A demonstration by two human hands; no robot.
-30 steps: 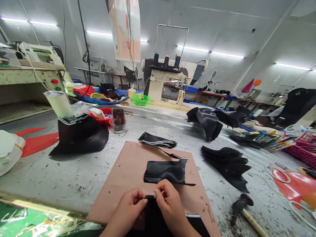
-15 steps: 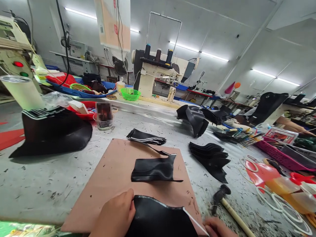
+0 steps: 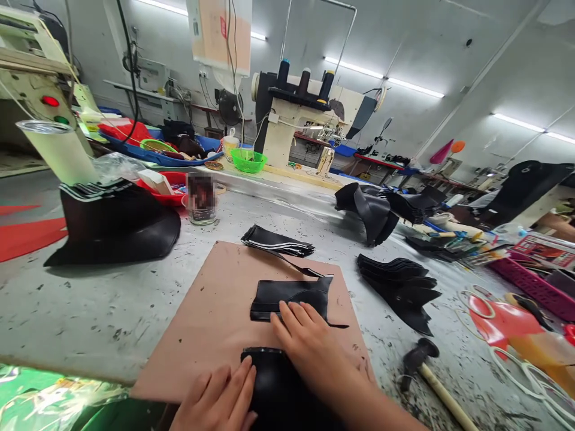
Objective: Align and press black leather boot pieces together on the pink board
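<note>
From the head view, my left hand lies with its fingers straight and together on the left edge of the near black piece, clasping nothing that shows. That piece sits right in front of me, over the near part of the pinkish board. My right hand is spread flat, not closed round anything; its fingertips overlap the lower edge of the far black piece, though I can't tell whether they touch it. Beyond lies a white-edged stack; to the right, a hammer rests on the table.
</note>
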